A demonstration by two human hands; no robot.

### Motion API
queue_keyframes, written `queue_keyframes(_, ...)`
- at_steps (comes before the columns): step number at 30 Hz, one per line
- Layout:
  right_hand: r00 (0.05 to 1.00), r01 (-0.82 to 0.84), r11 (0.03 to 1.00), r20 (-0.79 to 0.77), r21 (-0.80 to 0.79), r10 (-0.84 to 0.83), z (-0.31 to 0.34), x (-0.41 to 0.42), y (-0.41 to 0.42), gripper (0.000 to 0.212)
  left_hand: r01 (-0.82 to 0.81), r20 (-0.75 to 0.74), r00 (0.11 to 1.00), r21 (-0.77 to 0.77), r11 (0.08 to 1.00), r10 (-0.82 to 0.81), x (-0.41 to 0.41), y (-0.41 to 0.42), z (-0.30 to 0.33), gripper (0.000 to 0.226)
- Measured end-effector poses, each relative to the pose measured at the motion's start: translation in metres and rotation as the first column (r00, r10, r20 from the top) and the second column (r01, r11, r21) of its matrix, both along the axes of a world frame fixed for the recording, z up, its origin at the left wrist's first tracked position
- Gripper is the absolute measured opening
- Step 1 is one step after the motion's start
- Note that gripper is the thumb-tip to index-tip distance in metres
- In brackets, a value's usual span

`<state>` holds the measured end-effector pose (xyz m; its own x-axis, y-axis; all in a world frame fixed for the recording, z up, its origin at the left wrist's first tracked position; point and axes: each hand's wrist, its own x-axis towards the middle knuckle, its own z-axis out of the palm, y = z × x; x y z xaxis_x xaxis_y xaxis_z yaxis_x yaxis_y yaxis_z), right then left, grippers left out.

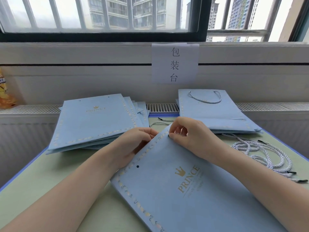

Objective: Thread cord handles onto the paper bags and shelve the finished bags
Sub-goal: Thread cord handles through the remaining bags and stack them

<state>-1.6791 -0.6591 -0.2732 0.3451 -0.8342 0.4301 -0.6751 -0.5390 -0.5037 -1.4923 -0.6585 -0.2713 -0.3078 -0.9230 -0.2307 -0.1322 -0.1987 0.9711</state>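
A flat light-blue paper bag with a gold crown logo lies tilted on the table in front of me. My left hand grips its top edge, fingers tucked under the rim. My right hand pinches the black tip of a white-blue twisted cord at the bag's far punch hole. The cord trails behind the bag toward the left. The near punch hole has nothing in it.
A stack of handle-less bags lies at the back left. At the back right are bags with handles fitted. Loose cords lie in a heap at the right. A paper sign hangs on the wall below the window.
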Motion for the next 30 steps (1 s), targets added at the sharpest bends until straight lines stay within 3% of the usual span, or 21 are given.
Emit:
queue_keyframes(6, 0.999, -0.020, 0.999, 0.039, -0.028, 0.021, -0.001, 0.001, 0.000, 0.014, 0.077, -0.115, 0.991, 0.026, 0.997, -0.073, 0.006, -0.004, -0.004, 0.040)
queue_keyframes(12, 0.995, -0.068, 0.996, 0.071, -0.055, 0.072, -0.001, 0.000, 0.001, 0.016, 0.081, -0.186, 0.979, -0.021, 0.997, -0.083, 0.004, -0.003, -0.004, 0.020)
queue_keyframes(22, 0.995, -0.088, 0.990, 0.030, -0.107, 0.092, -0.004, 0.004, 0.001, 0.011, 0.108, 0.106, 0.990, -0.125, 0.986, -0.095, -0.001, -0.010, -0.005, 0.018)
queue_keyframes(26, 0.992, -0.098, 0.991, 0.064, -0.095, 0.105, -0.003, 0.002, 0.002, 0.009, 0.048, 0.113, 0.993, -0.117, 0.992, -0.035, -0.001, -0.010, -0.002, 0.028)
queue_keyframes(30, 0.975, -0.074, 0.993, 0.201, -0.093, 0.091, -0.002, 0.000, 0.001, 0.007, -0.028, 0.103, 0.994, -0.138, 0.990, 0.043, -0.003, -0.002, 0.003, 0.026)
